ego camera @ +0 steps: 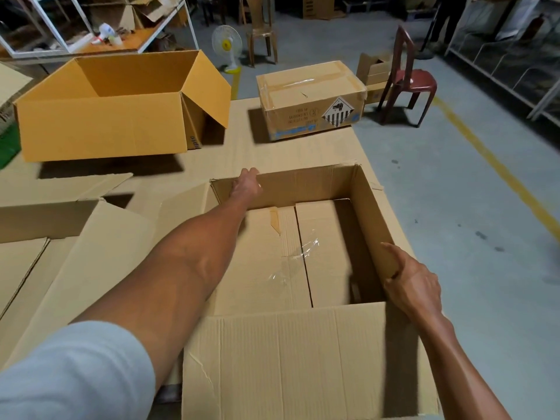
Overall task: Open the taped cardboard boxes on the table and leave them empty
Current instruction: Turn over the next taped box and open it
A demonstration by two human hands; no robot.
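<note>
A person's left hand (247,183) grips the far rim and right hand (413,286) the side wall of an opened, empty box (303,359), with the taped box (309,101) apparently next.

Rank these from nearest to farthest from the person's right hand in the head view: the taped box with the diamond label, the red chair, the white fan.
From the right hand, gripping the open box's right wall:
1. Taped box with the diamond label, ahead at the table's far edge.
2. Red chair, on the floor behind that box, to its right.
3. White fan, farthest, on the floor, far left.
</note>
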